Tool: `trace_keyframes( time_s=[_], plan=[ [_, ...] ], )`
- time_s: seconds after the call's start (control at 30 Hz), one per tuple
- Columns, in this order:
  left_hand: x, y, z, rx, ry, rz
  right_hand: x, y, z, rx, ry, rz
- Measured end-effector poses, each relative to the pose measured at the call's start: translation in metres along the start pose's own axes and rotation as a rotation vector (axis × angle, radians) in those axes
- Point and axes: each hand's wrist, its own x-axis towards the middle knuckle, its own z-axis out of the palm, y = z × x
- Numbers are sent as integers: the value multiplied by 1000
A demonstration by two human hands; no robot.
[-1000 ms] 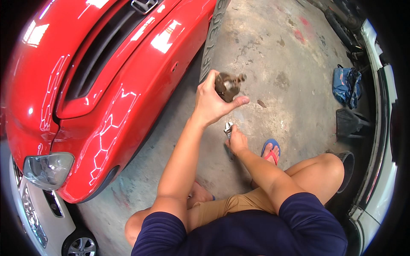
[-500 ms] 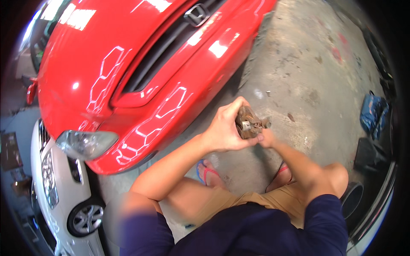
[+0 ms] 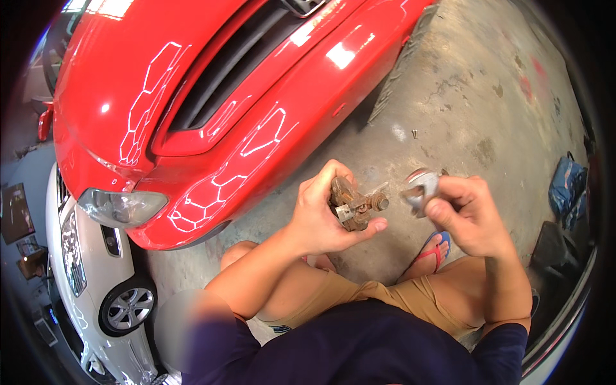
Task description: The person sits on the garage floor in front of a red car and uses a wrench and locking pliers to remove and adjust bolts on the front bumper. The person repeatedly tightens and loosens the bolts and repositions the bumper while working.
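Note:
My left hand [image 3: 319, 214] is closed round a rusty metal part [image 3: 355, 206] with a round protruding bolt end on its right side, held over my lap in front of the red car's bumper. Just to the right, my right hand [image 3: 464, 210] grips an adjustable wrench [image 3: 421, 188] by its silver head, which is raised near the part with a small gap between them. The rest of the wrench is hidden by my fingers or blurred.
A red car [image 3: 269, 154] fills the upper left, a white car [image 3: 70, 237] stands behind it. On the concrete floor [image 3: 475, 102] lie a small bolt [image 3: 414, 133] and, at the right, a blue bag [image 3: 564, 189] beside dark objects. My sandalled feet [image 3: 436, 253] are below my hands.
My left hand has come lower with the rusty part. My right hand has lifted the wrench from low near the floor up to the right of the part. The view has shifted.

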Motion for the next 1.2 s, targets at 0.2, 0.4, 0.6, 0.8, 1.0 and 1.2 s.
trace_keyframes(
  time_s=[0.2, 0.4, 0.6, 0.8, 1.0, 1.2],
  plan=[
    [9, -2, 3, 7, -33, 55, 1, 10, 7, 132, -111, -36],
    [9, -6, -3, 60, -78, 107, 3, 12, 0, 111, -207, -66],
    [3, -10, -8, 47, -150, 72, 6, 9, 3, 113, -275, -63],
    [-5, -5, 4, 129, -8, 78, 5, 0, 6, 161, -320, 174],
    [-3, 4, 8, 239, 63, 69, 1, 13, 24, 439, -107, 100],
    [-4, 0, 18, 330, 93, -28, -3, 28, 39, 559, 84, 356]
  ],
)
